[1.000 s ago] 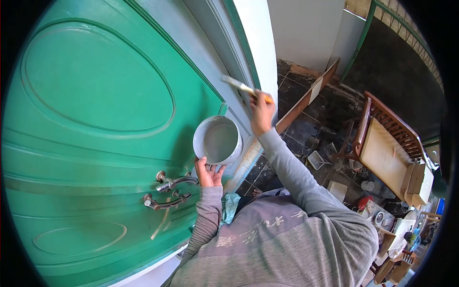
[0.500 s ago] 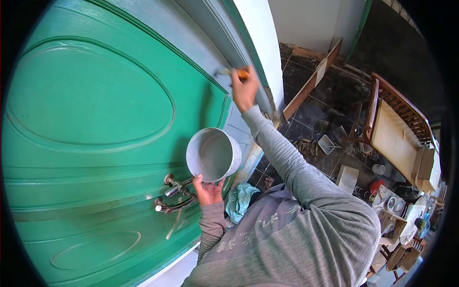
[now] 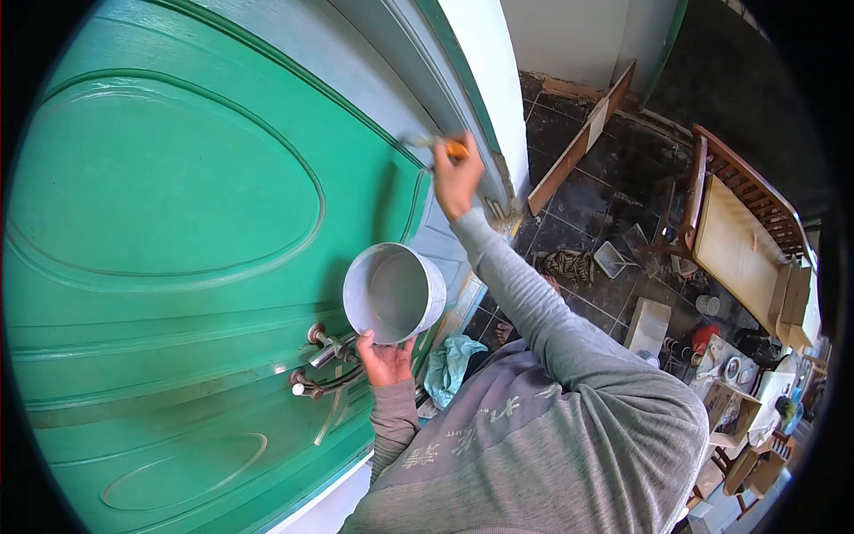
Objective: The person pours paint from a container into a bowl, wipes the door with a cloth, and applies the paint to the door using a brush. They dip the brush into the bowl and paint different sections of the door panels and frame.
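Observation:
My right hand (image 3: 457, 181) grips a paintbrush (image 3: 457, 149) by its orange handle. Its blurred bristle end is at the line where the green door panel (image 3: 169, 187) meets the grey border (image 3: 382, 98). Below it, my left hand (image 3: 389, 360) supports a white bucket (image 3: 439, 294) from underneath, thumb against its side. The bucket is tipped so its mouth faces me, and grey paint coats the inside. Close beside the left hand, a metal door handle (image 3: 326, 353) juts from the door.
A light blue plastic bag (image 3: 449, 369) lies by my feet. Rightward, a wooden bench (image 3: 738, 240) stands on dark floor tiles, near a leaning plank (image 3: 569, 169) and a white tray (image 3: 610, 259). Cluttered boxes (image 3: 734, 414) fill the lower right.
My right hand and the brush have shifted slightly right and down along the panel edge. The bucket has dipped a little in view, still in my left hand.

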### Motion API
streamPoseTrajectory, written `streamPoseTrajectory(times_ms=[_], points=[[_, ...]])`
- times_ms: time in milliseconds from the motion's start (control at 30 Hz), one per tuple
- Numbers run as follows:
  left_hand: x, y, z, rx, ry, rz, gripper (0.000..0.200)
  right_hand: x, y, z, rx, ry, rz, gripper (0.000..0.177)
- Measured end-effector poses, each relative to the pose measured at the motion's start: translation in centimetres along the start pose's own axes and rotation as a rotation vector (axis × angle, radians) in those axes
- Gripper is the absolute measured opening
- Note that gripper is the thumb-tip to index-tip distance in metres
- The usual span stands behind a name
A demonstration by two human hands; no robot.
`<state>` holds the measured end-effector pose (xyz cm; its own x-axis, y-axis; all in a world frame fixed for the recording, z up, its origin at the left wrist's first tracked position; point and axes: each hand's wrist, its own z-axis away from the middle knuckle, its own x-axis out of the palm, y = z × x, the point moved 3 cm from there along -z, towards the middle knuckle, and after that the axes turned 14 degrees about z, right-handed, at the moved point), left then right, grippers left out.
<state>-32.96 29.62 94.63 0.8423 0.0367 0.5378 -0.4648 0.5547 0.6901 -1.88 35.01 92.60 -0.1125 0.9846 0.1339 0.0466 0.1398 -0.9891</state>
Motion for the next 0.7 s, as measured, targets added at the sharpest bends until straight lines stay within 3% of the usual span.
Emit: streamPoseTrajectory(times_ms=[133, 233, 300, 400, 500, 567, 700], points=[[-0.2, 0.0, 0.3, 0.006, 0.009, -0.013, 0.070, 1.5, -8.5, -0.7, -0.149, -0.179, -0.593, 0.015], [-0.1, 0.0, 0.8, 0.014, -0.004, -0.021, 0.070, 1.6, 0.3, -0.1, -0.068, -0.128, -0.472, 0.013], [-0.6, 0.1, 0.9, 0.001, -0.008, 0.008, 0.067, 0.5, 9.3, 1.0, 0.161, -0.032, -0.348, 0.014], [0.0, 0.2, 1.2, 0.004, -0.018, 0.014, 0.064, -1.3, 11.0, 1.6, 0.378, 0.092, 0.003, 0.014], [0.4, 0.1, 1.0, 0.001, -0.023, -0.005, 0.064, 0.5, 3.7, -1.6, 0.008, 0.094, 0.094, 0.014], [0.0, -0.1, 1.1, -0.005, -0.003, -0.025, 0.065, 0.9, -2.3, -3.1, 0.016, -0.066, -0.233, 0.013], [0.4, -0.2, 0.9, 0.016, 0.017, -0.049, 0.068, 0.5, 1.2, -3.8, 0.026, -0.171, -0.579, 0.013]])
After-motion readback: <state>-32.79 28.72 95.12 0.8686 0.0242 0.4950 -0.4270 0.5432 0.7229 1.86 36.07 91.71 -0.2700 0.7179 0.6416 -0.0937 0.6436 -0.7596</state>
